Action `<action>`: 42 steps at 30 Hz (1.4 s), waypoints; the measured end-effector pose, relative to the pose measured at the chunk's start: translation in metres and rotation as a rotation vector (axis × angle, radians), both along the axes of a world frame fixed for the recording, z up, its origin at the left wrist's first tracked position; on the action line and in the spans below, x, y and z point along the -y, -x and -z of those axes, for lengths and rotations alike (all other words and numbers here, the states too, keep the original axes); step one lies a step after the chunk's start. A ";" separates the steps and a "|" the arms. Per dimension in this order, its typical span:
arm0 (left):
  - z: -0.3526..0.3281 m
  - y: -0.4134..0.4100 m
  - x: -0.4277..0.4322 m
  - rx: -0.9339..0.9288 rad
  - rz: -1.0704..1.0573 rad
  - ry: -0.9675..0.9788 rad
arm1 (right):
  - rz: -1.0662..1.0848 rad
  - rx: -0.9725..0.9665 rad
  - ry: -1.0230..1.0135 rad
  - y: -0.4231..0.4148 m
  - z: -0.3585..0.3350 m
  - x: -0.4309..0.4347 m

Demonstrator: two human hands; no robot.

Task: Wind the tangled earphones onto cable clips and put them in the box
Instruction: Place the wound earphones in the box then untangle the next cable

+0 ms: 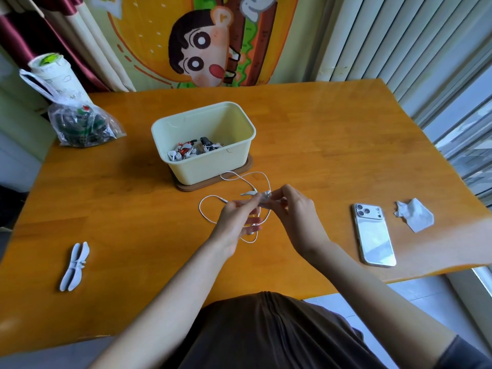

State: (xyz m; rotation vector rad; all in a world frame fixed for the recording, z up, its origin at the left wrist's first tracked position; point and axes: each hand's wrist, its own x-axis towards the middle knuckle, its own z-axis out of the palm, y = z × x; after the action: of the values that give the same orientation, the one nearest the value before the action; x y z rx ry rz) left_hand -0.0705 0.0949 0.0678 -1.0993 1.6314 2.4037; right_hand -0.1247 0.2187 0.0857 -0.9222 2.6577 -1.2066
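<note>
Right hand (pixel 295 217): pinches clip (pixel 249 193) at fingertips, above table centre.
Left hand (pixel 237 219): just left of right hand, fingers partly spread, blurred; can't tell if it grips the cable.
Earphones (pixel 199 209): white cable in loose loops around both hands, on table (pixel 319 145), just near of box.
Box (pixel 213 169): centre, far of hands; other sets (pixel 191 150) inside.
Spare clips (pixel 74 267): near left.
Phone (pixel 374 235), tissue (pixel 414 214): right.
Bag (pixel 80 123): far left.

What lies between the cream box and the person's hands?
Loops of white earphone cable lie there, seen in the head view, reaching from the box to the left hand and right hand.
</note>
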 end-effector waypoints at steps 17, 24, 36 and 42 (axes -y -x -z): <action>-0.003 0.002 -0.001 -0.103 0.096 0.387 | -0.098 0.032 -0.148 0.011 -0.007 -0.003; -0.003 -0.005 0.005 -0.293 0.160 0.178 | 0.066 0.430 0.142 0.011 -0.015 -0.001; 0.001 -0.006 0.000 -0.279 -0.049 -0.215 | 0.022 0.223 -0.005 0.011 -0.021 0.007; -0.005 -0.001 0.009 -0.282 0.065 -0.089 | 0.047 0.192 0.011 0.016 -0.013 0.006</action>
State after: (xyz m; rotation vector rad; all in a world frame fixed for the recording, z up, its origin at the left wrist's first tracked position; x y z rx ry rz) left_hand -0.0693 0.0864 0.0731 -0.7078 1.5821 2.6568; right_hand -0.1403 0.2129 0.0984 -0.7099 2.5367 -1.2523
